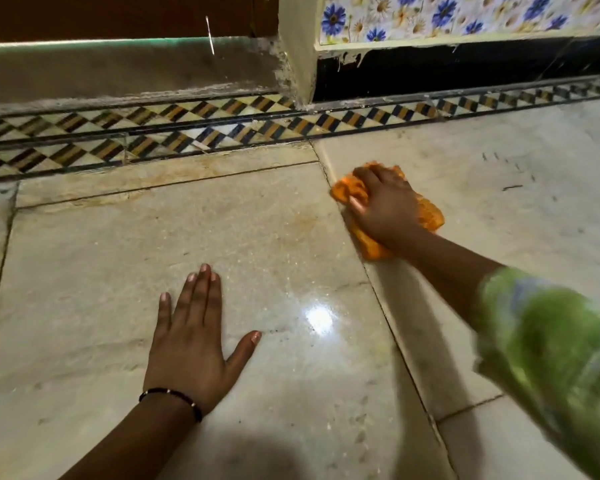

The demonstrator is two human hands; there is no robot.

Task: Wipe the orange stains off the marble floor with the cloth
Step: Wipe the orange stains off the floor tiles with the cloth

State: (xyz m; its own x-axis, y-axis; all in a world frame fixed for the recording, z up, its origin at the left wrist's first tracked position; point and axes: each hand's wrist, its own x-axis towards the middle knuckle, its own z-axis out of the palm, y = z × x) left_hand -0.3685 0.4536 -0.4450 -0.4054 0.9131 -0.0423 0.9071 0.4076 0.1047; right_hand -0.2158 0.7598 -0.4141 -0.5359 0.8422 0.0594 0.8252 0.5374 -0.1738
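Orange cloth bunched under gripping right hand scrubs a marble floor seam; left hand braces, fingers flat. Next, likely, the orange stains by the border.

1. No text, label, brand, number or sign can be read anywhere in the view.
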